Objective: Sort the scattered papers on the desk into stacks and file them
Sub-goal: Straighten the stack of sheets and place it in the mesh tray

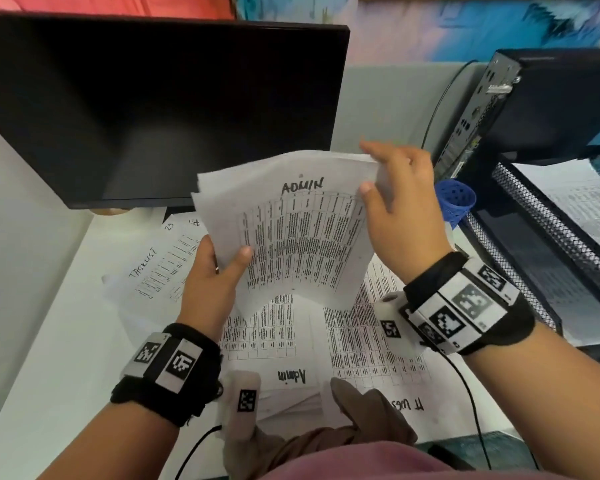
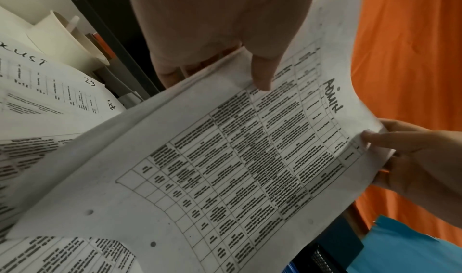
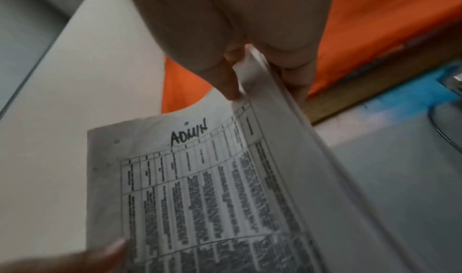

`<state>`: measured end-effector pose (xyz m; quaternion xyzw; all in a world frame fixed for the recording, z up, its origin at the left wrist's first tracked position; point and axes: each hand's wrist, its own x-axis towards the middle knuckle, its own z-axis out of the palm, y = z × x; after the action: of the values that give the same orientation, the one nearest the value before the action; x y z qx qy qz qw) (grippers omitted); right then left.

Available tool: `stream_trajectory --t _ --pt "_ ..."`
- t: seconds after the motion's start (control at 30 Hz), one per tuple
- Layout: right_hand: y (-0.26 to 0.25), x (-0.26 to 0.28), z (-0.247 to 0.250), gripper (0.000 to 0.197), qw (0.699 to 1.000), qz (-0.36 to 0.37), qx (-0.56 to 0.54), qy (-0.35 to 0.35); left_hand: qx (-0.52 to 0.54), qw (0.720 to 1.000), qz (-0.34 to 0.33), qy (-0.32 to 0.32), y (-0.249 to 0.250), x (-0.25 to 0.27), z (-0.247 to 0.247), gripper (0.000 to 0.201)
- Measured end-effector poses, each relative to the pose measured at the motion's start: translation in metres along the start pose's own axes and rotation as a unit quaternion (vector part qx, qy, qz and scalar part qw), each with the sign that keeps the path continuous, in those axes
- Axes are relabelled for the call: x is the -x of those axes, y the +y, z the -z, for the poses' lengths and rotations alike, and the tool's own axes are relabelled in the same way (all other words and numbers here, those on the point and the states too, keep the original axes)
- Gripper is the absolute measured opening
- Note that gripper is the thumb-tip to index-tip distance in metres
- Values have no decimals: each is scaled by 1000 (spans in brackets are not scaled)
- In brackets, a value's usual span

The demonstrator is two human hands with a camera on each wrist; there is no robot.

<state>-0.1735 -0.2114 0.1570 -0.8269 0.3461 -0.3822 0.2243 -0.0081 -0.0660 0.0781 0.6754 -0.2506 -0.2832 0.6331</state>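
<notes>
Head view: ADMIN stack (image 1: 291,233) held upright over the counter (image 1: 49,341), tray (image 1: 551,237) to the right.

Loose papers (image 1: 361,334) lie flat below both hands; the mesh tray sits just beyond the right hand (image 1: 400,209), well apart from the left. The stack's long axis runs up and away, bowed. The right hand pinches its top right corner; the left hand (image 1: 212,271) grips its lower left edge, thumb on the front.

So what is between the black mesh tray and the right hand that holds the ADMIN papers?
In the head view, a blue perforated cup stands between the right hand and the black mesh tray, beside the ADMIN papers.
</notes>
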Motion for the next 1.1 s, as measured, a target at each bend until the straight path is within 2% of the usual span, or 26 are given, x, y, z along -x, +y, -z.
stream_trajectory --t 0.07,0.17,0.23,0.3,0.37,0.43,0.5,0.6,0.67,0.73,0.83,0.97,1.1 --pt "4 3 0 44 999 -11 -30 15 -10 1000 4 -1 0 -1 -2 34" --pt "5 7 4 59 985 -27 -167 42 -8 1000 14 8 -2 0 -3 35" --pt "10 10 4 61 963 -80 -253 43 1 1000 7 11 -4 -1 -2 29" --pt "20 15 1 52 943 -150 -298 13 10 1000 -3 13 -3 0 -2 31" --pt "29 22 -5 37 938 -191 -285 -42 24 1000 -8 2 1 2 -2 35" --pt "31 28 -12 34 932 -216 -276 -86 19 1000 -8 -18 4 4 -4 42" --pt "31 31 -17 36 934 -225 -266 -84 -9 1000 -12 -20 7 6 -6 48" --pt "25 29 -17 34 950 -199 -240 -33 -12 999 -33 3 12 9 -10 56" --pt "23 31 -16 35 950 -186 -249 -15 -17 998 -51 11 15 13 -12 52" --pt "24 36 -18 36 951 -188 -246 -31 -21 998 -65 -8 14 16 -14 38" --pt "40 48 -29 38 951 -217 -204 -89 -53 997 -36 -37 6 17 -15 47" --pt "54 59 -41 40 945 -258 -143 -144 -30 999 -13 3 -3 12 -16 48" --pt "53 61 -43 34 938 -280 -153 -138 2 998 20 52 -6 4 -14 39"
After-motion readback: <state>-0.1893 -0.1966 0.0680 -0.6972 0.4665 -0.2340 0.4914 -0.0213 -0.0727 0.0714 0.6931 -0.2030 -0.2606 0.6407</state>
